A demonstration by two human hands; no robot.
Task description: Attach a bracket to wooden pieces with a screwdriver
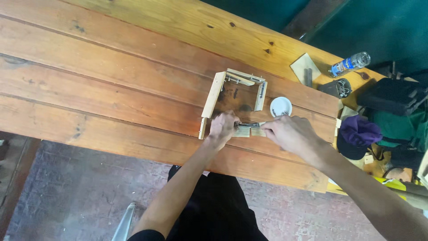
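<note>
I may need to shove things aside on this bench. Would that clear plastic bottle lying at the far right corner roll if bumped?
Probably yes. The plastic bottle lies on its side on the wooden table, so its round body could roll at a nudge. It looks clear and possibly near empty, so likely light. It lies close to the table's far edge and might drop off.

At the frame's right, a plastic bottle (350, 64), a purple cap (359, 134) and a black bag (388, 94) lie on the table (111, 89).
</note>
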